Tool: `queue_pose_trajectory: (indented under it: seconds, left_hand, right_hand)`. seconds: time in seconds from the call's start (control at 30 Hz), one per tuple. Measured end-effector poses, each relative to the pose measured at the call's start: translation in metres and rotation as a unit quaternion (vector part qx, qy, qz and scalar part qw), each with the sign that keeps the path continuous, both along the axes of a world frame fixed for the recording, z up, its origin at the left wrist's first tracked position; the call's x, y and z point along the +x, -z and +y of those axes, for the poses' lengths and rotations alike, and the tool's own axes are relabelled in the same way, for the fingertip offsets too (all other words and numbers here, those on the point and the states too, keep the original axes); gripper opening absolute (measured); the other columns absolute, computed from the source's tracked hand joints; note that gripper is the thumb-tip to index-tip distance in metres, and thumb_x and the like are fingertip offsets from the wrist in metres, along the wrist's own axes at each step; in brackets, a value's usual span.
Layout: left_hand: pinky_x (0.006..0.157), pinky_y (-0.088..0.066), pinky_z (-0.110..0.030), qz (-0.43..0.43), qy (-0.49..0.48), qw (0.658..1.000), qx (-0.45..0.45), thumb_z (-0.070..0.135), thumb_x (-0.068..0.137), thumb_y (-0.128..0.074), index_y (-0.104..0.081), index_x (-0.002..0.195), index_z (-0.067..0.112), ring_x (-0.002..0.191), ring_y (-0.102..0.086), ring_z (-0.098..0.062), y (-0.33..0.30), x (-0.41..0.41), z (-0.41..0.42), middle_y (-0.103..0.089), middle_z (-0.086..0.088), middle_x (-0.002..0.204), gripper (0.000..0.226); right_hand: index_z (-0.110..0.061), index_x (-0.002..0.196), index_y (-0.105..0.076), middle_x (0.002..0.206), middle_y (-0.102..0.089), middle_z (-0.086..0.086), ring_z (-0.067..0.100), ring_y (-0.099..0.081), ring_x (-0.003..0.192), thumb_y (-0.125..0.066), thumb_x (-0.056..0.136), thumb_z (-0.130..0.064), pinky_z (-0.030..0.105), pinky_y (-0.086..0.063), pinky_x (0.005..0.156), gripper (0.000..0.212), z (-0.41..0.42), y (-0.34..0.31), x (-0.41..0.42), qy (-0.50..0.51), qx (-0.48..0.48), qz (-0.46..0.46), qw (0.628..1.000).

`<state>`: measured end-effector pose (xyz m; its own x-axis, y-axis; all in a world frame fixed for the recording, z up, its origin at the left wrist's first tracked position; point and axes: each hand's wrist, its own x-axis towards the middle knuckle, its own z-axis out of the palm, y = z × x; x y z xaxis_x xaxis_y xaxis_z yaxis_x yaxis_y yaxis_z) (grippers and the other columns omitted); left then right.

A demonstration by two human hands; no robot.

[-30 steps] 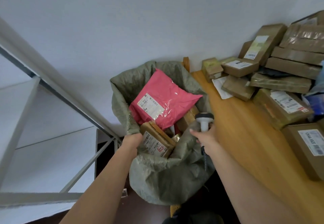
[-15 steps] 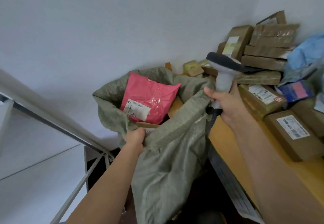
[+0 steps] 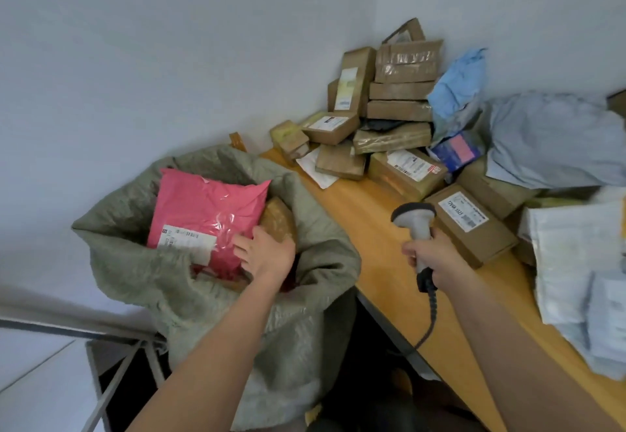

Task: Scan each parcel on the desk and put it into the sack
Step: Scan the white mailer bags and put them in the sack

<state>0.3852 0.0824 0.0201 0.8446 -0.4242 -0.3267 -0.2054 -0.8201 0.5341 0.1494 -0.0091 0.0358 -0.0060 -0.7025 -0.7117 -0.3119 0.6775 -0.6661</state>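
Note:
A grey-green woven sack point(image 3: 298, 330) stands open beside the wooden desk point(image 3: 366, 228). Inside it lies a pink mailer bag point(image 3: 210, 215) with a white label, and a brown parcel point(image 3: 277, 218) shows behind it. My left hand point(image 3: 267, 255) is inside the sack mouth, fingers spread flat on the pink mailer's lower right edge. My right hand point(image 3: 437, 255) grips the handle of a grey barcode scanner point(image 3: 415, 225) over the desk edge, its cable hanging down. A brown box point(image 3: 471, 228) with a white label lies just right of the scanner.
A heap of brown cardboard boxes point(image 3: 399, 93) fills the desk's back corner against the white wall. Blue and grey plastic mailers point(image 3: 548, 140) and white padded envelopes point(image 3: 576, 262) cover the right side. A metal frame point(image 3: 111, 387) stands at lower left of the sack.
My left hand let go of the sack rim and moved inside onto the pink mailer. My right hand released the rim and lowered the scanner over the desk. The view shifted right.

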Motion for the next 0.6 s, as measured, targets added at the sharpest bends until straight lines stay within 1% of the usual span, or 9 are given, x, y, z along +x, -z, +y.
queue_pose_trajectory:
  seconds: [0.07, 0.1, 0.17, 0.23, 0.27, 0.33, 0.4, 0.5, 0.6]
  left_hand:
    - [0.105, -0.031, -0.044, 0.038, 0.05, 0.998, 0.007, 0.023, 0.086, -0.06, -0.05, 0.123, 0.009, 0.127, -0.028, -0.036, 0.0, -0.027, -0.021, -0.021, -0.014, 0.141, 0.041]
    - [0.103, -0.032, -0.041, 0.059, 0.073, 0.996, 0.013, 0.024, 0.088, -0.059, -0.049, 0.122, 0.01, 0.126, -0.028, -0.035, 0.001, -0.04, -0.03, -0.021, -0.014, 0.14, 0.038]
    - [0.099, -0.036, -0.035, 0.094, 0.11, 0.989, 0.021, 0.025, 0.09, -0.057, -0.049, 0.121, 0.013, 0.125, -0.029, -0.032, 0.003, -0.067, -0.049, -0.021, -0.011, 0.138, 0.034]
    - [0.104, -0.04, -0.036, 0.121, 0.136, 0.983, 0.026, 0.026, 0.091, -0.054, -0.05, 0.12, 0.013, 0.127, -0.029, -0.03, 0.007, -0.093, -0.067, -0.022, -0.011, 0.137, 0.031]
    - [0.107, -0.039, -0.037, 0.132, 0.151, 0.979, 0.032, 0.027, 0.092, -0.053, -0.05, 0.121, 0.012, 0.127, -0.031, -0.03, 0.008, -0.107, -0.076, -0.023, -0.012, 0.138, 0.033]
    - [0.106, -0.039, -0.036, 0.15, 0.179, 0.972, 0.042, 0.029, 0.093, -0.053, -0.05, 0.125, 0.011, 0.125, -0.038, -0.031, 0.013, -0.132, -0.096, -0.025, -0.012, 0.14, 0.037]
    - [0.097, -0.043, -0.033, 0.164, 0.207, 0.964, 0.041, 0.029, 0.092, -0.055, -0.05, 0.127, 0.01, 0.117, -0.046, -0.029, 0.019, -0.157, -0.115, -0.032, -0.01, 0.138, 0.039]
    - [0.078, -0.043, -0.028, 0.196, 0.224, 0.955, 0.013, 0.02, 0.09, -0.058, -0.054, 0.116, 0.008, 0.095, -0.051, -0.023, 0.033, -0.195, -0.143, -0.05, -0.008, 0.116, 0.029]
    - [0.07, -0.04, -0.028, 0.26, 0.219, 0.94, 0.024, 0.014, 0.088, -0.057, -0.055, 0.097, 0.01, 0.083, -0.052, -0.023, 0.053, -0.233, -0.16, -0.054, -0.004, 0.088, 0.01]
  right_hand:
    - [-0.013, 0.14, -0.041, 0.1, -0.055, 0.016, 0.02, -0.051, 0.061, -0.058, 0.092, 0.002, 0.029, -0.043, 0.053, 0.053, -0.015, -0.01, -0.021, 0.032, -0.028, 0.0, 0.999]
    - [-0.011, 0.135, -0.045, 0.1, -0.057, 0.016, 0.019, -0.053, 0.061, -0.059, 0.092, 0.001, 0.028, -0.044, 0.051, 0.047, -0.023, -0.016, -0.032, 0.043, -0.041, 0.006, 0.998]
    - [-0.009, 0.132, -0.046, 0.108, -0.06, 0.019, 0.018, -0.058, 0.061, -0.06, 0.091, -0.001, 0.027, -0.047, 0.05, 0.044, -0.039, -0.026, -0.054, 0.069, -0.06, 0.001, 0.996]
    - [-0.013, 0.133, -0.045, 0.116, -0.06, 0.019, 0.021, -0.063, 0.065, -0.062, 0.09, 0.0, 0.027, -0.05, 0.047, 0.048, -0.057, -0.032, -0.08, 0.085, -0.072, -0.012, 0.994]
    - [-0.014, 0.133, -0.045, 0.116, -0.06, 0.018, 0.023, -0.065, 0.068, -0.063, 0.089, 0.002, 0.027, -0.051, 0.047, 0.049, -0.065, -0.034, -0.094, 0.093, -0.079, -0.019, 0.992]
    - [-0.013, 0.128, -0.047, 0.111, -0.061, 0.016, 0.023, -0.066, 0.07, -0.063, 0.089, 0.001, 0.027, -0.052, 0.049, 0.045, -0.081, -0.035, -0.123, 0.097, -0.1, -0.014, 0.99]
    - [-0.012, 0.129, -0.046, 0.107, -0.062, 0.016, 0.021, -0.064, 0.071, -0.064, 0.09, -0.004, 0.03, -0.054, 0.057, 0.044, -0.093, -0.031, -0.15, 0.091, -0.115, 0.018, 0.989]
    - [-0.018, 0.139, -0.041, 0.105, -0.062, 0.013, 0.022, -0.066, 0.076, -0.063, 0.092, -0.008, 0.037, -0.059, 0.072, 0.053, -0.109, -0.015, -0.181, 0.078, -0.117, 0.037, 0.989]
    - [-0.022, 0.132, -0.044, 0.101, -0.062, 0.009, 0.023, -0.068, 0.081, -0.063, 0.09, -0.007, 0.041, -0.06, 0.078, 0.049, -0.116, 0.01, -0.202, 0.049, -0.104, 0.039, 0.993]
